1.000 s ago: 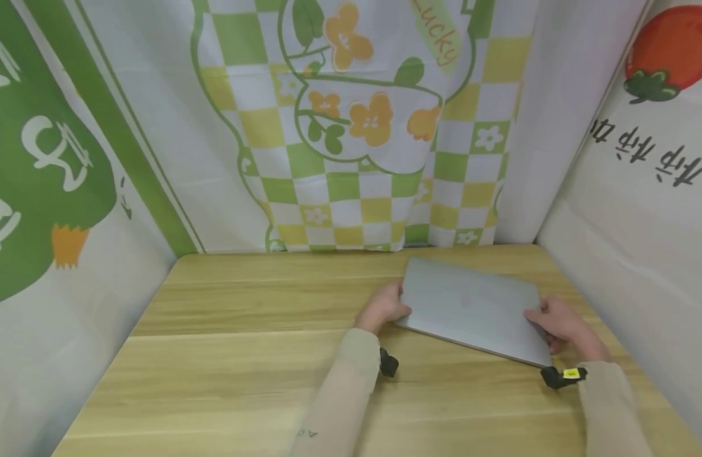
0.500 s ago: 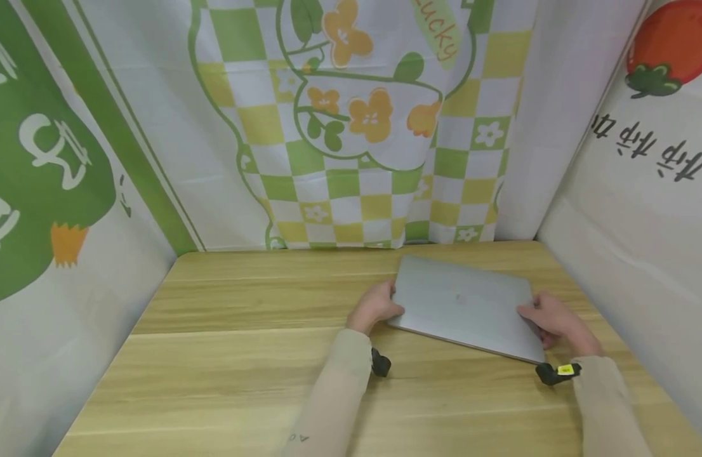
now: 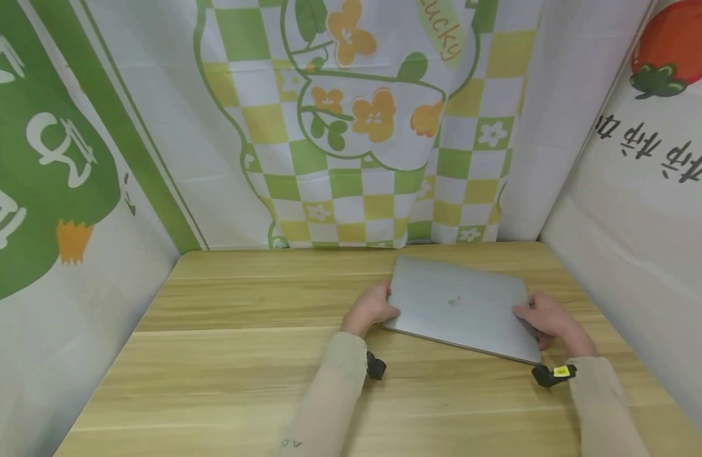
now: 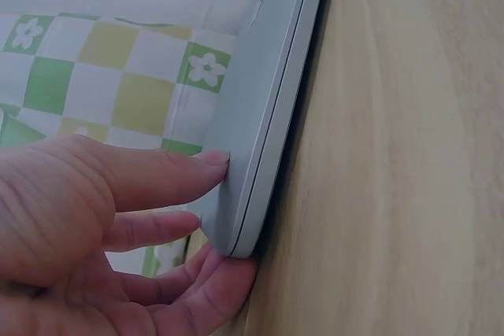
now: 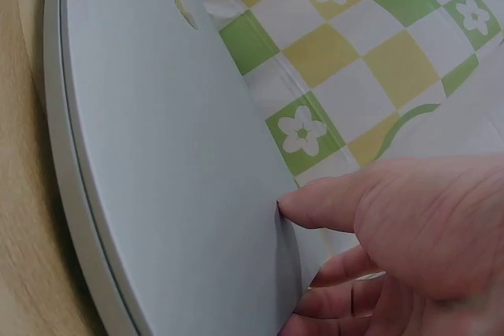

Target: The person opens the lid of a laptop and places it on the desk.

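Observation:
A closed silver laptop (image 3: 442, 311) lies turned at an angle over the right part of the wooden table, its lid facing up with a small logo in the middle. My left hand (image 3: 372, 308) grips its left end, the thumb on the lid and fingers curled under the corner, as the left wrist view shows. On the opposite end, my right hand (image 3: 551, 318) holds the side edge, thumb on top; its other fingers are partly hidden beneath. Seen from the left wrist, the laptop's edge (image 4: 272, 127) sits close over the wood, with a dark shadow line along it.
The wooden table (image 3: 242, 368) ends at a checked green and yellow curtain (image 3: 351, 190) behind the laptop. White printed cloth walls (image 3: 631, 209) stand on both sides. Black wrist cameras (image 3: 551, 376) are strapped at both cuffs.
Both hands have shifted the laptop slightly to the left over the table, with the grip on each end unchanged. The logo on the lid shows more clearly now.

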### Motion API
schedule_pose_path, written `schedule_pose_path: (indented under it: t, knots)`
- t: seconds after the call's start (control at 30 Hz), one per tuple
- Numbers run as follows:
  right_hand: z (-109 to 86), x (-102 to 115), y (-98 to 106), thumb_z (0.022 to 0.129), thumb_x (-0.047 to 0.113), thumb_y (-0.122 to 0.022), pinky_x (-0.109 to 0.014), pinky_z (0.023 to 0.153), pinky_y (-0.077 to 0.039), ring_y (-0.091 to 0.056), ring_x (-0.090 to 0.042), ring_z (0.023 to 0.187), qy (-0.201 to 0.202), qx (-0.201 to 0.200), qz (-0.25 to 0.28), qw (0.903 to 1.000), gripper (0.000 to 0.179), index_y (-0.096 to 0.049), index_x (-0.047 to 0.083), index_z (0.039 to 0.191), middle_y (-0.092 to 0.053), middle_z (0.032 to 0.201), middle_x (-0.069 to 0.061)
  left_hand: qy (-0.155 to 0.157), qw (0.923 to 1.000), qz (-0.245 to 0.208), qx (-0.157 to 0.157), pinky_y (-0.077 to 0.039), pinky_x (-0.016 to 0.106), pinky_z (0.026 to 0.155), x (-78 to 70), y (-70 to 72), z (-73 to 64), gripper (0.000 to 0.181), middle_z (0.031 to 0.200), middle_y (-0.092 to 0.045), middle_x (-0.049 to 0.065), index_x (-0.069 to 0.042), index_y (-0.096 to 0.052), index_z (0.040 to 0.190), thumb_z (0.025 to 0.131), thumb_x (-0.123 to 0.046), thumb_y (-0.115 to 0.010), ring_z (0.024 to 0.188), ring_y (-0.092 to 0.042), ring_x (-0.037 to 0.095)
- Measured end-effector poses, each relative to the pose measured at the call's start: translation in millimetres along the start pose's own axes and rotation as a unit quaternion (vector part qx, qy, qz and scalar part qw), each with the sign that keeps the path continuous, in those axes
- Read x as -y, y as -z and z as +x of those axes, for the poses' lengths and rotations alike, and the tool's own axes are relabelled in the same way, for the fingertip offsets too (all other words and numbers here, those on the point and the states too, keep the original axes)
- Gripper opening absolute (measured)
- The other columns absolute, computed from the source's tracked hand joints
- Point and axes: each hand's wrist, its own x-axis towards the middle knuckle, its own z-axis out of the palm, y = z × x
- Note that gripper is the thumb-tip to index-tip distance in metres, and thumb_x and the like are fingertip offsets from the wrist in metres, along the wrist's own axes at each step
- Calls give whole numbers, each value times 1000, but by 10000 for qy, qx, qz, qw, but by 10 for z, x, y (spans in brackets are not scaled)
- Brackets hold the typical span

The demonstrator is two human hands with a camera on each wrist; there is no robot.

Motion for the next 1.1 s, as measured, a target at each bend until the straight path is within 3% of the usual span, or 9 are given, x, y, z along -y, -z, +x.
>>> schedule_pose_path:
  t: [0.47, 0.77, 1.1]
  knots:
    - [18, 140, -55, 99, 27, -52, -34, 44, -52, -53, -18, 45, 320, -47, -172, 9993, 35, -47, -8, 103, -49, 64, -6, -20, 10000, 82, -3, -50, 45, 98, 92, 82, -68, 50, 132, -60, 18, -3, -52, 128, 85, -17, -72, 118, -58, 33]
    - [27, 152, -95, 99, 28, -54, -34, 46, -54, -54, -19, 52, 161, -4, -291, 9994, 38, -46, -8, 106, -49, 70, -9, -2, 9999, 61, 115, -49, 46, 101, 139, 107, -109, 51, 136, -58, 18, -4, -52, 131, 86, -18, -72, 124, -56, 34]
    - [37, 218, -154, 99, 28, -54, -35, 46, -55, -54, -18, 50, 245, 17, -205, 9995, 54, -38, -17, 125, -49, 71, -10, -15, 9999, 41, 113, -47, 46, 105, 187, 171, -169, 54, 141, -55, 18, -3, -50, 134, 88, -19, -71, 130, -52, 35]
